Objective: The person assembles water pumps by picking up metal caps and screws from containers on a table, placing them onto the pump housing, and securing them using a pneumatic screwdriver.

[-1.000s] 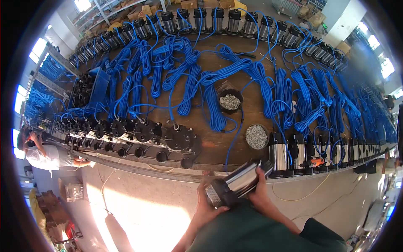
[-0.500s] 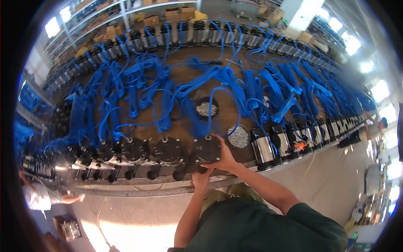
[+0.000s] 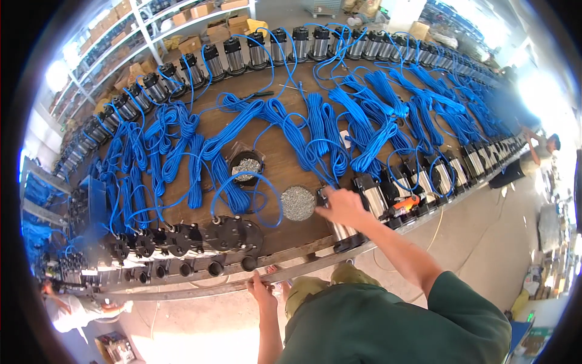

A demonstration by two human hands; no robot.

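My right hand (image 3: 342, 208) is at the upper end of a silver cylindrical pump (image 3: 343, 233), its fingers bent around the dark cap. Just left of those fingers lies a round dish of small metal parts (image 3: 297, 203). My left hand (image 3: 262, 290) hangs by the table's front rail, fingers loosely bent and slightly apart, with nothing visible in them. Close above it is the black outlet (image 3: 248, 262) of a pump with a round black top (image 3: 227, 233), from which a blue cable (image 3: 247, 176) loops up.
Coiled blue cables (image 3: 233, 130) cover much of the brown table (image 3: 285, 242). Silver pumps (image 3: 233, 56) line its back and front right edges. A black bowl of metal parts (image 3: 245, 168) and an orange tool (image 3: 405, 205) lie within the rows. Other people (image 3: 76, 309) stand at both sides.
Both hands have left the black-topped pump. My right hand has moved right, past the dish, to the silver pump; my left hand has dropped to the front rail. The view has shifted right.
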